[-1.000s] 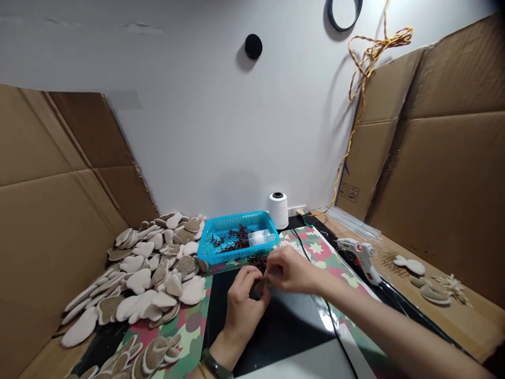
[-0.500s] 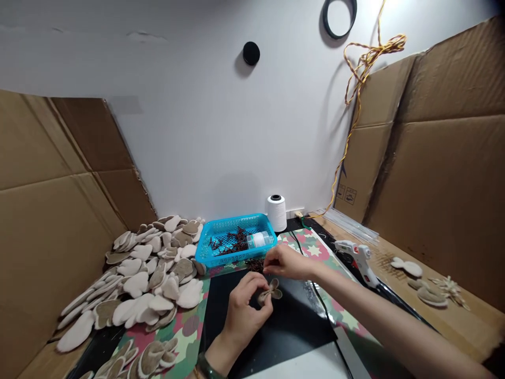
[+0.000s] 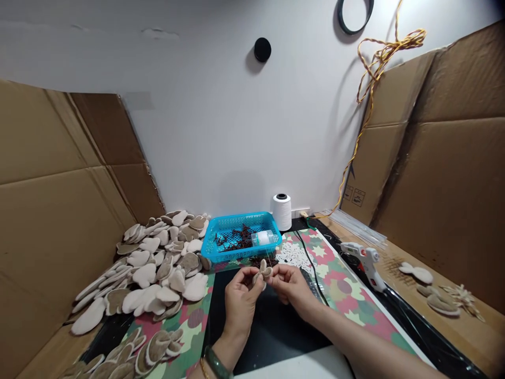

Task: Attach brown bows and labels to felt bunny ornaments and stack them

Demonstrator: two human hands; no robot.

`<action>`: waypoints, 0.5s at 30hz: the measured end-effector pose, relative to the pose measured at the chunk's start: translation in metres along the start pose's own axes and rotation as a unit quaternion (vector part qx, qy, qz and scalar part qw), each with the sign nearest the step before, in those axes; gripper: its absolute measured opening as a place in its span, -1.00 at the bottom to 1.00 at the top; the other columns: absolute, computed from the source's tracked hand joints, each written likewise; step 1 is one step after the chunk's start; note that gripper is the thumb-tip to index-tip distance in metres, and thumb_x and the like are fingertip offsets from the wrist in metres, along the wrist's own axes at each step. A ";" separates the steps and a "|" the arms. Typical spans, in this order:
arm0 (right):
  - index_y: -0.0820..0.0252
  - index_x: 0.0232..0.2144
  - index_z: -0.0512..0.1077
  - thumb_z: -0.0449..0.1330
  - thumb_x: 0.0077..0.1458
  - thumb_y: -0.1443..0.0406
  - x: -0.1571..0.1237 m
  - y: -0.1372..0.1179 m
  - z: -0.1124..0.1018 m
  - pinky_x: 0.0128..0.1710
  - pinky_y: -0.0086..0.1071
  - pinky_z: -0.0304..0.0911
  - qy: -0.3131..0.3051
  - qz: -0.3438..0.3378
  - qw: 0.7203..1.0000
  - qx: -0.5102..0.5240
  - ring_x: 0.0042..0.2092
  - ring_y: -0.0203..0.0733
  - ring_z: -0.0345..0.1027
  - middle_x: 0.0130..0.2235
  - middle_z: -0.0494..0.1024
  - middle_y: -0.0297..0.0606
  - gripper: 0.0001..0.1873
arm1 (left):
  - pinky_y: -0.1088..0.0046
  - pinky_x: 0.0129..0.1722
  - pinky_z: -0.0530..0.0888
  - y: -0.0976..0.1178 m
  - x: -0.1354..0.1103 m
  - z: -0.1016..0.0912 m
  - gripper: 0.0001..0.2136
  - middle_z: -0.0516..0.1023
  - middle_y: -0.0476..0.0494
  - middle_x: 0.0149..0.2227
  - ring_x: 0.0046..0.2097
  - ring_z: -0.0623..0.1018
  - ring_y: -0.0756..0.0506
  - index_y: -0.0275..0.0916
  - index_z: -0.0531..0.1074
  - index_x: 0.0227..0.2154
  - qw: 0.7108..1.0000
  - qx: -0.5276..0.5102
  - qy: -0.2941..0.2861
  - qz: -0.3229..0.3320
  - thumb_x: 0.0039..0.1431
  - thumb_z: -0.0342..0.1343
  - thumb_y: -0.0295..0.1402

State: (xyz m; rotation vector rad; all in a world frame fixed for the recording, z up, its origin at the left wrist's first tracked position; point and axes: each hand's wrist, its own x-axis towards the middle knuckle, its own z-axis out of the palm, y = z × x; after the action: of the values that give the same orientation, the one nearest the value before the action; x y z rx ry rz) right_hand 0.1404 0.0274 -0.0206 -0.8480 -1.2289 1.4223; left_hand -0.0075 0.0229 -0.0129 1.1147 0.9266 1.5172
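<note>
A small beige fabric piece [image 3: 263, 271] with ear-like lobes is pinched between the thumb and fingers of my left hand [image 3: 241, 302], above the black mat [image 3: 272, 337]. My right hand [image 3: 294, 288] is closed at the piece's right edge, thumb and fingertips pressed to it. From the piece a thin pale thread [image 3: 269, 256] seems to run up toward a clear container with a white spool [image 3: 262, 238] in the blue basket [image 3: 209, 252]. Whether the right fingertips also grip this thread is hidden. Dark brown twig-like pieces [image 3: 258, 261] lie just behind my hands.
Many beige-and-white fabric pieces [image 3: 144, 275] are heaped at left, with more near the front [image 3: 158, 347]. A white thread cone [image 3: 282, 213] stands behind the basket. Small white pieces [image 3: 294, 257], a black cable [image 3: 311, 263] and a glue gun [image 3: 365, 263] are at right. Cardboard walls [image 3: 453, 137] flank the table.
My right hand has come down and toward me, from above the fabric piece to its right edge. My left hand has raised the piece slightly. The whole view has shifted a little.
</note>
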 end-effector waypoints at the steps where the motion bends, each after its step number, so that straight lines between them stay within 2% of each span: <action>1: 0.18 -0.45 0.41 0.46 -0.13 -0.11 0.003 -0.002 -0.002 -0.69 -0.51 -0.17 -0.007 0.008 1.000 0.004 -0.67 -0.47 -0.17 -0.69 0.11 -0.62 -0.46 | 0.48 -0.29 0.51 0.001 -0.001 0.000 -0.71 0.62 -0.08 -0.39 -0.34 0.58 -0.05 -0.28 0.53 -0.38 1.000 -0.015 -0.006 -0.017 -0.09 0.45 -0.23; 5: 0.21 -0.50 0.40 0.46 -0.14 -0.13 0.011 -0.010 -0.010 -0.66 -0.51 -0.21 -0.020 -0.002 0.999 -0.026 -0.65 -0.48 -0.15 -0.69 0.14 -0.60 -0.44 | 0.53 -0.37 0.45 0.002 -0.002 0.001 -0.70 0.60 -0.07 -0.43 -0.42 0.51 0.01 -0.31 0.56 -0.39 0.996 -0.055 -0.018 -0.070 -0.14 0.48 -0.26; 8: 0.22 -0.50 0.41 0.46 -0.13 -0.12 0.019 -0.012 -0.011 -0.62 -0.50 -0.18 -0.029 -0.026 0.998 -0.057 -0.63 -0.46 -0.11 -0.68 0.18 -0.57 -0.44 | 0.52 -0.37 0.44 0.002 0.000 -0.001 -0.71 0.60 -0.08 -0.45 -0.43 0.50 0.01 -0.33 0.58 -0.41 0.995 -0.053 -0.006 -0.084 -0.17 0.49 -0.28; 12: 0.24 -0.51 0.44 0.47 -0.12 -0.07 0.033 -0.010 -0.007 -0.49 -0.48 0.05 -0.031 -0.087 0.990 -0.106 -0.50 -0.36 0.16 -0.56 0.40 -0.41 -0.48 | 0.50 -0.38 0.44 0.005 0.006 -0.005 -0.72 0.59 -0.06 -0.49 -0.45 0.49 0.00 -0.32 0.59 -0.46 0.998 -0.002 0.019 -0.055 -0.20 0.49 -0.27; 15: 0.23 -0.52 0.44 0.43 -0.07 -0.08 0.043 -0.006 -0.005 -0.46 -0.47 0.09 -0.034 -0.094 0.988 -0.114 -0.48 -0.34 0.18 -0.55 0.41 -0.40 -0.50 | 0.50 -0.39 0.44 0.008 0.012 -0.008 -0.70 0.58 -0.05 -0.49 -0.44 0.50 -0.01 -0.31 0.60 -0.48 0.998 0.028 0.046 -0.029 -0.24 0.50 -0.24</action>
State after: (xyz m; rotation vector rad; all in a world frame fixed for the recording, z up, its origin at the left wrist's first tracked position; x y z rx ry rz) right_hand 0.1369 0.0701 -0.0114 -0.8190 -1.5033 1.1819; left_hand -0.0183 0.0330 -0.0055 1.0556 1.0617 1.5141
